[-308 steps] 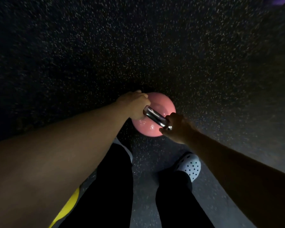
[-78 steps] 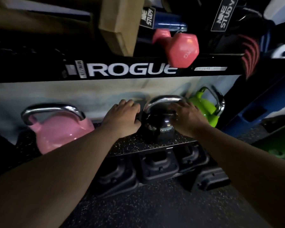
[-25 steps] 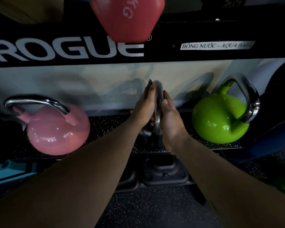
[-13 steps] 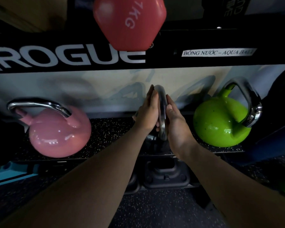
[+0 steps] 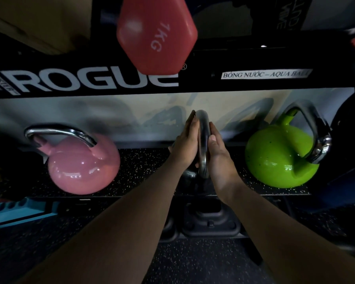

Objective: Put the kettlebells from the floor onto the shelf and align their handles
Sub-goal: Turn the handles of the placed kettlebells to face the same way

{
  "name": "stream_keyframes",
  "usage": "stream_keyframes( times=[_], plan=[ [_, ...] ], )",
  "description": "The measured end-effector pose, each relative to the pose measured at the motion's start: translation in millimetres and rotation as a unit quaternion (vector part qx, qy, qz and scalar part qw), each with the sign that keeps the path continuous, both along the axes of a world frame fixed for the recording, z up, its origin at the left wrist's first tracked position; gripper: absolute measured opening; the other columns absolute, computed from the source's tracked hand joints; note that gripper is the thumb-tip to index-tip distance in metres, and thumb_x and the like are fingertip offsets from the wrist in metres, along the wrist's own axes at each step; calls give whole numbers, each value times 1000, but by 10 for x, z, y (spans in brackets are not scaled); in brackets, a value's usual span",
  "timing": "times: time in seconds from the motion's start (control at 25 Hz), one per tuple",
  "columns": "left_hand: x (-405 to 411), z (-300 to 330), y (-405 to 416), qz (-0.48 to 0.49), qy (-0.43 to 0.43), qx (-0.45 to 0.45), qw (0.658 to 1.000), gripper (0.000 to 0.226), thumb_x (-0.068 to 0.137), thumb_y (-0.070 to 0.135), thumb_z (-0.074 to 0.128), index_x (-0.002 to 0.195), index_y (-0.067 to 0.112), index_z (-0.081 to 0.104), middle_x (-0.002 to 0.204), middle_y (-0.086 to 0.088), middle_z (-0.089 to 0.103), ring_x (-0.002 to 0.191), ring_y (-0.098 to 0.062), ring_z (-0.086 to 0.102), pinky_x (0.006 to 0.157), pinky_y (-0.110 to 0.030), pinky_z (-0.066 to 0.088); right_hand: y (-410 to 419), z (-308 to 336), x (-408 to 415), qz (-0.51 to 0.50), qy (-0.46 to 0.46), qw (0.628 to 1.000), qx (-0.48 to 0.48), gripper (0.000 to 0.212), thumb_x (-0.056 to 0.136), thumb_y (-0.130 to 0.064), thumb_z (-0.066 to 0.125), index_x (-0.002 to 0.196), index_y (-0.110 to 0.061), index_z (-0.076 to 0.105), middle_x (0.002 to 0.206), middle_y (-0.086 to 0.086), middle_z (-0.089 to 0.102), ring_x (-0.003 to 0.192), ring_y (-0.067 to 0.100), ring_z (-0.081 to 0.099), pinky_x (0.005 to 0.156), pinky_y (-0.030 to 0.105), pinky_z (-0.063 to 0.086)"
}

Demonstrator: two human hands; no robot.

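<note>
Three kettlebells stand on the low speckled shelf [image 5: 143,171]. The pink kettlebell [image 5: 82,165] is at the left, its chrome handle running left to right. The green kettlebell [image 5: 279,158] is at the right, its handle turned toward the right. Between them is the black kettlebell [image 5: 190,177], mostly hidden behind my hands; its chrome handle [image 5: 203,140] points edge-on toward me. My left hand [image 5: 187,144] presses flat on the handle's left side and my right hand [image 5: 217,152] on its right side, fingers extended.
A black ROGUE rack beam [image 5: 90,80] runs above the shelf, with a red 1 kg dumbbell [image 5: 156,35] sticking out over it. Black weight plates [image 5: 209,220] sit under the shelf. A blue item [image 5: 19,210] lies at lower left. Speckled rubber floor [image 5: 193,263] is below.
My hands moved from the sides of the black kettlebell onto its handle, which turned from crosswise to edge-on. In the last second, hands and handle have barely shifted.
</note>
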State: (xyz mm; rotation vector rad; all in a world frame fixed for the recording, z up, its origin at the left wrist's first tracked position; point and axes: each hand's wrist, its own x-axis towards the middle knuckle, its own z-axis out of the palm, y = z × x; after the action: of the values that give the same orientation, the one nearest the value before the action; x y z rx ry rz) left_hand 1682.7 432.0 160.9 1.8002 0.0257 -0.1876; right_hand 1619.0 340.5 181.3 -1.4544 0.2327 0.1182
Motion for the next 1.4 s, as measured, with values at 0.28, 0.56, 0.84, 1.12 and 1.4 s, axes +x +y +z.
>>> stream_keyframes(
  times=[0.28,0.56,0.84,1.12,1.4],
  plan=[
    [18,141,195,-68,50,0,996,61,98,65,28,152,38,30,149,3,48,139,-22,43,103,-30,35,-9,165,-12,8,26,996,-91,43,104,-39,29,147,-44,33,144,-4,48,125,17,50,100,35,47],
    [-183,218,1228,-85,-147,369,914,64,90,66,39,149,40,36,155,5,43,147,-19,26,119,-63,3,586,445,75,18,-188,865,-464,58,91,-13,55,147,-18,38,137,20,41,127,36,35,111,41,26],
    [-235,475,2971,81,-209,488,844,60,93,60,39,144,29,49,160,-4,36,153,-27,15,120,-61,-3,2154,423,292,153,-152,888,-407,52,98,-37,46,148,-28,34,142,13,44,133,31,38,111,44,32],
    [-404,289,3845,234,20,205,950,87,88,74,39,155,20,23,162,-13,21,145,-40,26,111,-58,35,3146,327,504,156,-83,892,-416,58,93,-58,47,138,-22,43,131,14,52,123,34,46,102,46,42],
    [-111,194,3770,199,70,70,975,87,95,70,29,159,21,-2,165,-20,16,145,-42,31,108,-50,34,3442,229,366,32,-83,916,-391,52,94,-55,47,120,-10,51,113,19,57,105,39,53,89,47,47]
  ],
)
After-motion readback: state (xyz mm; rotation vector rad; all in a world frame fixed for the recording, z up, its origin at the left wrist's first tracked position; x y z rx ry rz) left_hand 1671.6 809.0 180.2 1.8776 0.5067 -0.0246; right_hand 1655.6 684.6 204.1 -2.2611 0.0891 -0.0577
